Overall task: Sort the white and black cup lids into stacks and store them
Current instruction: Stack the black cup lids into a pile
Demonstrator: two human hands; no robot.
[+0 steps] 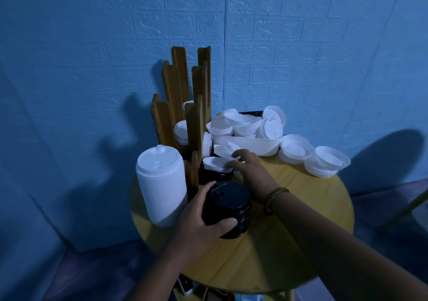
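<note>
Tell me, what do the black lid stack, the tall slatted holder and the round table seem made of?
The black lid stack: likely thin moulded plastic, glossy, with ribbed nested rims. The slatted holder: wood, matte brown, flat sawn slats. The table: wood or wood-look laminate, smooth, streaked yellow grain.

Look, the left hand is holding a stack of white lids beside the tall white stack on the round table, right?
Not quite. The head view shows the left hand gripping a black stack of lids, not a white one. The rest is right: it sits beside the tall white stack on the round table.
</note>
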